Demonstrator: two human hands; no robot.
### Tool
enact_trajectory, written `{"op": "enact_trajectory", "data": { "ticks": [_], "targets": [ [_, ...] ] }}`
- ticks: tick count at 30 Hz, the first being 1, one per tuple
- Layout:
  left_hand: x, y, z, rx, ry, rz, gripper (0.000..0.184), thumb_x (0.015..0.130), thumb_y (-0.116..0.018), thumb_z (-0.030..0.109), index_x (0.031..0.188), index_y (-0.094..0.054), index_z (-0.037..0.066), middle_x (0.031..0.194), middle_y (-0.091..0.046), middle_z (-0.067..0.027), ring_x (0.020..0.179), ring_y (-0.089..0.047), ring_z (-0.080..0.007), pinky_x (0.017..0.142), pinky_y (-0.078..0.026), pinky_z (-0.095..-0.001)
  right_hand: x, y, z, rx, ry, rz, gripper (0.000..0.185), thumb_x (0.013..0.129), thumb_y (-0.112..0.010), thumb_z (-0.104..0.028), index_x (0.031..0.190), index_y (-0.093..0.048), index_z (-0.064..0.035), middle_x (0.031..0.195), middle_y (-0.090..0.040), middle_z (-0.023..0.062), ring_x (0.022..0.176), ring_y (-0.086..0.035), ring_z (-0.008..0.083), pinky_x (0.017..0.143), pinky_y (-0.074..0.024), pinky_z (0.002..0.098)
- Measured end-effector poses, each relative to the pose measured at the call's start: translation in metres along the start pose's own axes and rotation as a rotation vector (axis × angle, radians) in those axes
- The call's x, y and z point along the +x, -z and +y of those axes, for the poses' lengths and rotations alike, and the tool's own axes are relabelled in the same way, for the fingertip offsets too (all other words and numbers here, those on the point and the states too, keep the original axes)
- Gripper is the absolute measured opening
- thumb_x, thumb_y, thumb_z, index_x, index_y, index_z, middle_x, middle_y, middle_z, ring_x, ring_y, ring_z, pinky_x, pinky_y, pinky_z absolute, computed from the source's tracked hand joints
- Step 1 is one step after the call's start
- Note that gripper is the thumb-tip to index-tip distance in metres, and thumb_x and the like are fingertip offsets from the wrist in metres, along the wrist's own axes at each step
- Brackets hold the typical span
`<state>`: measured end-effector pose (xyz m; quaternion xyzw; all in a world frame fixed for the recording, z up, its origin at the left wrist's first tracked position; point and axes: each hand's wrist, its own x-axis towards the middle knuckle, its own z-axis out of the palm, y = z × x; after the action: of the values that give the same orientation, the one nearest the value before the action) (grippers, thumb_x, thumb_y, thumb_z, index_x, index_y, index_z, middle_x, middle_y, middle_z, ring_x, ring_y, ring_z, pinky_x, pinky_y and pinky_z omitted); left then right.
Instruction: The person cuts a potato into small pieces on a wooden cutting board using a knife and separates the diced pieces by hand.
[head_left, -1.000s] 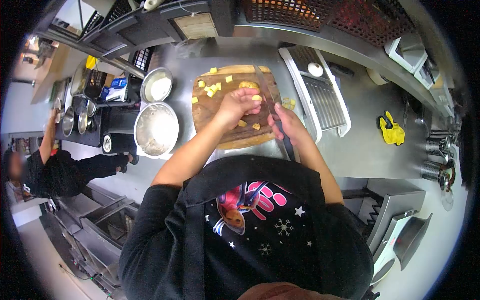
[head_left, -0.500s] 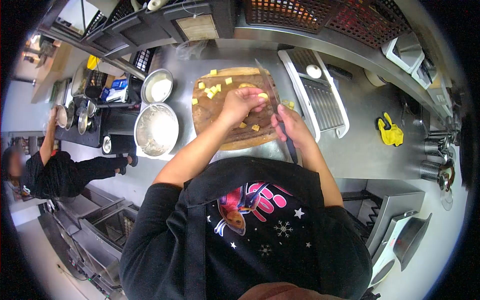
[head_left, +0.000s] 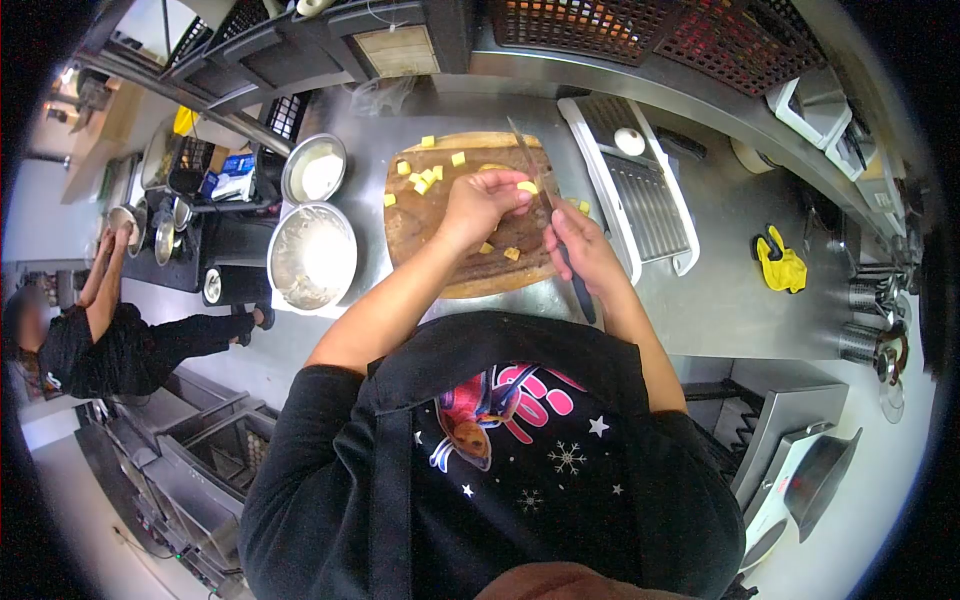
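Note:
Over a wooden cutting board (head_left: 430, 225), my left hand (head_left: 482, 208) pinches a small yellow piece (head_left: 527, 187). My right hand (head_left: 583, 248) is closed round the black handle of a long knife (head_left: 525, 150), whose blade points away from me beside the held piece. Several pale yellow cubes (head_left: 425, 180) lie on the board's left part. A brownish piece (head_left: 512, 254) rests near the board's right front, by my right hand. More yellow pieces (head_left: 583, 207) are on the steel just right of the board, partly behind my right hand.
Two metal bowls (head_left: 313, 258) with white contents stand left of the board. A white-framed slicer (head_left: 640, 180) bearing a white round knob lies to the right, with a yellow and black glove (head_left: 780, 262) beyond. At far left a person (head_left: 100, 340) handles a bowl.
My left hand has shifted slightly right with the yellow piece, which now sits closer to the blade. At far left, the other person has brought both hands to a bowl.

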<state>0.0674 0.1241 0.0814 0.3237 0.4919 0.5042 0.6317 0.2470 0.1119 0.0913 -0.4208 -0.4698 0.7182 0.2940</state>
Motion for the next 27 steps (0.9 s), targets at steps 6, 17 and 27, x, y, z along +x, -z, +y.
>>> {"op": "enact_trajectory", "data": {
  "ticks": [6,17,27],
  "targets": [
    [-0.001,0.0,-0.002,-0.028,-0.011,-0.035,0.027,0.079,-0.063,-0.002,0.105,-0.059,-0.004,0.09,-0.065,-0.0098,0.074,-0.062,-0.0131,0.069,-0.052,-0.0248,-0.005,-0.001,-0.005,0.07,-0.009,-0.03,0.038,0.096,-0.042,-0.031,0.126,-0.04,-0.0075,0.071,-0.05,0.0029,0.039,-0.039,0.0072,0.036,-0.0317,0.0195],
    [-0.01,-0.009,-0.001,-0.441,0.062,-0.057,0.021,0.083,-0.058,-0.002,0.105,-0.058,-0.003,0.093,-0.063,-0.0091,0.079,-0.061,-0.0154,0.074,-0.052,-0.0269,-0.003,-0.013,0.003,0.066,0.131,0.057,0.035,0.091,-0.052,-0.018,0.125,-0.045,-0.0102,0.071,-0.053,0.0021,0.039,-0.039,0.0054,0.035,-0.0322,0.0204],
    [-0.005,-0.002,-0.012,-0.476,0.141,-0.074,0.016,0.086,-0.056,0.002,0.101,-0.059,-0.002,0.091,-0.063,-0.0094,0.078,-0.061,-0.018,0.074,-0.052,-0.0288,-0.003,-0.011,0.002,-0.124,0.1,0.069,0.046,0.088,-0.057,-0.02,0.132,-0.044,-0.0186,0.07,-0.054,0.0012,0.042,-0.042,0.0049,0.04,-0.0373,0.0196]
  ]
}}
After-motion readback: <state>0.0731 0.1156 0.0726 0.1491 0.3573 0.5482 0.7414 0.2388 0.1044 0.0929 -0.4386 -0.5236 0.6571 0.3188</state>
